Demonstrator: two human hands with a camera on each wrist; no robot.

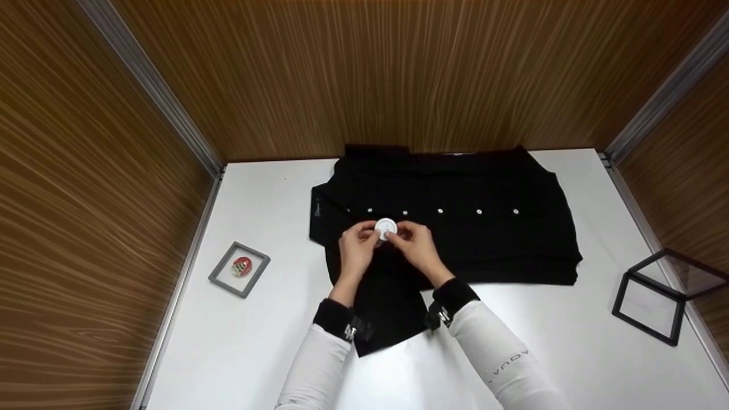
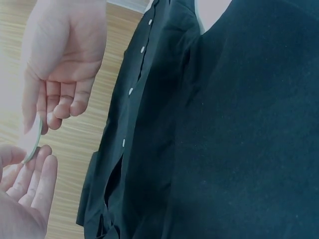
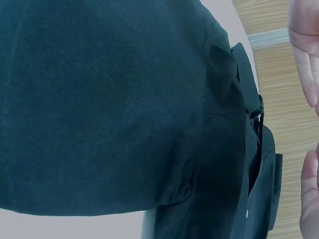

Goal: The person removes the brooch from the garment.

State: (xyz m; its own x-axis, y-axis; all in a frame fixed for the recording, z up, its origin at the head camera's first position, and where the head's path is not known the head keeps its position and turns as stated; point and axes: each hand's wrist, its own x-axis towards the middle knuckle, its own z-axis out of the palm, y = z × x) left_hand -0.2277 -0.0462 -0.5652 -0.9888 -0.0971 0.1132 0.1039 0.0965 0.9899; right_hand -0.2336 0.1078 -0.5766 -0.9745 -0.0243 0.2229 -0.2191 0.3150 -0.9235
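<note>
Both hands meet over a black button-up shirt point(image 1: 455, 245) laid flat, its collar to the left and one sleeve point(image 1: 393, 319) running toward the front. Between them is a round white badge point(image 1: 386, 228), its plain side facing up with a thin line across it. My left hand point(image 1: 356, 250) pinches its left edge between thumb and fingers. On the opposite edge, my right hand point(image 1: 418, 246) does the same. In the left wrist view the badge point(image 2: 34, 139) appears edge-on, raised above the cloth. The right wrist view shows only parts of the hands; the badge is out of it.
A grey square frame point(image 1: 219, 277) at the left holds a round red and green badge point(image 1: 241, 266). At the right a black hinged frame point(image 1: 646, 330) stands opened against the wall. Wood-grain panels point(image 1: 364, 74) enclose the white table point(image 1: 273, 353) at the back and sides.
</note>
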